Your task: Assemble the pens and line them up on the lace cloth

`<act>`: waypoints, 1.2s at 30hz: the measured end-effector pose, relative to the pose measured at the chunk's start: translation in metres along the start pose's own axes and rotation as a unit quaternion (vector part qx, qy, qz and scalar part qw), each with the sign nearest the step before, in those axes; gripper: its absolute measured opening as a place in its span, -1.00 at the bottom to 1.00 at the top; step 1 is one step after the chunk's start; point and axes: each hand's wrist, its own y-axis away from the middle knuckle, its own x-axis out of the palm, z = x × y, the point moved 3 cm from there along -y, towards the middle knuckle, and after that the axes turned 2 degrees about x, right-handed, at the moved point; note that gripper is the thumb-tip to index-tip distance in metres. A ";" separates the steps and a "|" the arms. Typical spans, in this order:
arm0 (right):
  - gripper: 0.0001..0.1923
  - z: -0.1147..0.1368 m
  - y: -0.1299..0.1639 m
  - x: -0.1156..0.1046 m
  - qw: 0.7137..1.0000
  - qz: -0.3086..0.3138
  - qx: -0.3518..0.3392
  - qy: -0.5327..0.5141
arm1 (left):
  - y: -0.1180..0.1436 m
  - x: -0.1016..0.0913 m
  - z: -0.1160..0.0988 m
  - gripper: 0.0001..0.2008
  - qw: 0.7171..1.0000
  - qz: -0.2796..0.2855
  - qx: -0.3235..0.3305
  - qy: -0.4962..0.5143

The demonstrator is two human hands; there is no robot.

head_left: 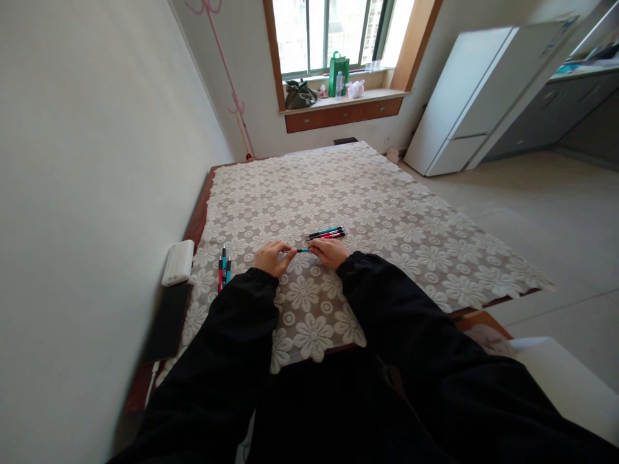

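Note:
A teal and black pen lies level between my two hands, just above or on the lace tablecloth. My left hand pinches its left end, and my right hand closes on its right end; the fingers cover both ends. Just beyond my right hand rests a small group of pens, teal, black and red, lying sideways. To the left of my left wrist, another few pens in red, teal and black point away from me, partly hidden by my sleeve.
A white power bank and a black phone-like slab lie along the table's left edge by the wall. A white cable runs near them. Beyond the table are a windowsill with a green bag and a white fridge.

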 end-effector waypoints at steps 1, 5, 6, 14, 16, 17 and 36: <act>-0.80 -0.001 0.000 0.001 1.000 0.003 0.003 0.004 | 0.000 0.000 0.000 -0.80 1.000 -0.002 0.001 0.002; -0.78 -0.003 0.000 0.001 1.000 0.004 0.009 0.012 | 0.001 0.001 0.000 -0.87 1.000 -0.006 -0.004 0.004; -0.78 -0.002 0.000 0.001 1.000 0.002 0.007 0.010 | 0.001 0.001 0.001 -0.85 1.000 -0.005 -0.005 0.004; -0.80 0.000 0.000 -0.001 1.000 0.010 0.006 0.006 | 0.000 0.001 0.000 -0.89 1.000 0.008 0.006 0.009; -0.80 0.000 0.000 -0.001 1.000 0.010 0.007 0.005 | 0.000 0.001 -0.001 -0.85 1.000 0.000 0.011 0.011; -0.80 0.000 0.000 -0.002 1.000 0.010 0.006 0.004 | 0.000 0.001 -0.001 -0.84 1.000 -0.002 0.012 0.013; -0.78 0.000 -0.001 -0.001 1.000 0.018 -0.001 0.008 | -0.001 0.006 0.005 -0.87 0.999 0.007 0.038 0.006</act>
